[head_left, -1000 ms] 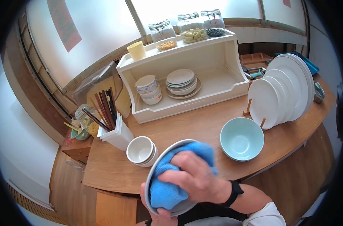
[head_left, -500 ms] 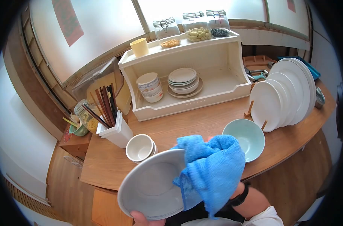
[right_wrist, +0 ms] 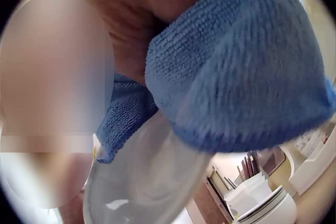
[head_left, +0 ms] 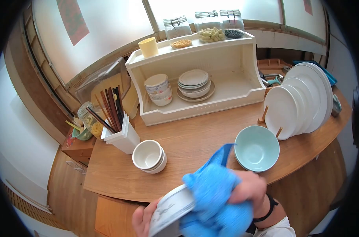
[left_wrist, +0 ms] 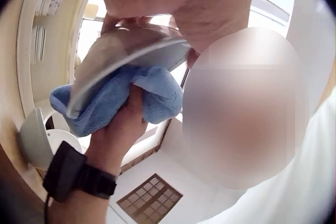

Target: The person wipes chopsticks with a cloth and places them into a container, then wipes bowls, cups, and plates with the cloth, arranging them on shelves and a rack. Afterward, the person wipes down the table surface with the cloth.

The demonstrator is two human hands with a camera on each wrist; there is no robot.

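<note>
In the head view a white bowl (head_left: 169, 211) with dark markings on its outer side is tipped on edge near the bottom. My left hand (head_left: 144, 217) holds it from the left, fingers along its outside. A blue cloth (head_left: 213, 193) is bunched in my right hand (head_left: 250, 187) and pressed over the bowl's right side, hiding much of it. The left wrist view shows the cloth (left_wrist: 115, 100) lapped over the rim of the bowl (left_wrist: 126, 56). In the right wrist view, folds of cloth (right_wrist: 241, 71) cover part of the bowl's pale inside (right_wrist: 152, 176).
Stacked small white bowls (head_left: 148, 156) and a white chopstick holder (head_left: 124, 136) stand left on the table. A light-blue bowl (head_left: 257, 149) sits right, before plates (head_left: 282, 110) in a rack. Behind is a cream shelf (head_left: 203, 110) with dishes, jars (head_left: 209, 29) and a yellow cup (head_left: 148, 47).
The bowl has turned from facing up to standing on edge, its outer side now showing. The cloth has moved from inside it to its right side. Both hands have shifted.
</note>
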